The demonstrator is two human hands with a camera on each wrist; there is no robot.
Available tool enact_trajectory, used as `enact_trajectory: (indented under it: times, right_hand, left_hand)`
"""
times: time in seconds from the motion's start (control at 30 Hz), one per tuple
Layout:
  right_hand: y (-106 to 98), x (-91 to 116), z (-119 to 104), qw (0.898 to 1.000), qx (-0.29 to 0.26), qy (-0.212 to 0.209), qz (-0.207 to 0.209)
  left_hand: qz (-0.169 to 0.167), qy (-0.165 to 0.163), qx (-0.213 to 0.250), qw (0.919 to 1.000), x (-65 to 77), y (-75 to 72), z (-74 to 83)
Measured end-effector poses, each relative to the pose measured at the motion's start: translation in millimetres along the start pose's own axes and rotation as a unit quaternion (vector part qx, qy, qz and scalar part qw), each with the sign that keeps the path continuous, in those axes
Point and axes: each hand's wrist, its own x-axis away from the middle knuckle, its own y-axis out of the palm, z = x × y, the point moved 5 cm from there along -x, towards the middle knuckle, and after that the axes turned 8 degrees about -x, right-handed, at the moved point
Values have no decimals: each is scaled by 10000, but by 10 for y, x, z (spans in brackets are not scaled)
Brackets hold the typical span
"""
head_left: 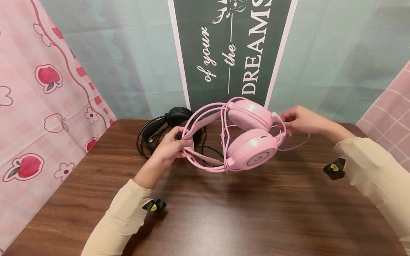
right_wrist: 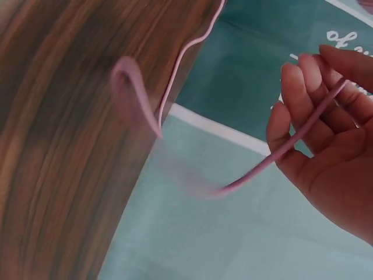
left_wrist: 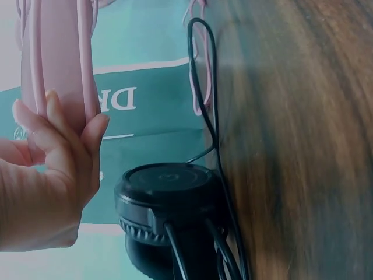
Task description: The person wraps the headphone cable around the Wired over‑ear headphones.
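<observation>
Pink headphones (head_left: 253, 147) are held up above the table, ear cups to the right and headband to the left. My left hand (head_left: 169, 146) grips the headband at its top; the left wrist view shows the fingers and thumb around the pink band (left_wrist: 61, 64). At the ear-cup side, my right hand (head_left: 299, 121) holds the pink cable. In the right wrist view this cable (right_wrist: 250, 175) runs across the curled fingers (right_wrist: 303, 81) and hangs in a blurred loop. More pink cord is wound around the headphones near the ear cups.
Black headphones (head_left: 178, 116) with a coiled black cable lie at the back of the brown wooden table (head_left: 224, 217), behind my left hand. A blue-green curtain (head_left: 134, 64) hangs along the back edge, with pink patterned cloths (head_left: 48, 117) at the sides.
</observation>
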Motion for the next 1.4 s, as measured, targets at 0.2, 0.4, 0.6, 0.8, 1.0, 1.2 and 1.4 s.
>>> enact_trajectory:
  times: [0.2,0.4,0.6,0.8,1.0,1.2,1.4]
  right_hand:
    - [-21,74,178,9994,-288,191,-87]
    - [-50,143,253,9997,-194,33,120]
    - [-55,194,305,9983,-508,-118,277]
    - [-6,210,360,9799,-1893,-636,-37]
    - [66,242,413,9631,-2397,-1089,-566]
    - [68,294,487,9703,-2223,-873,-375]
    - [-24,354,497,9731,-2137,-636,577]
  left_hand:
    - [228,-92,382,9990,4,-140,2]
    - [443,-197,703,9963,-14,-218,-26]
    - [457,-291,927,9942,-6,-225,-36]
    - [599,-285,1138,9913,1,-272,-25]
    - [803,-353,1290,9878,8,-312,-17]
    - [942,-382,1520,9831,16,-350,-8]
    - [1055,-409,1616,9803,33,-380,-21]
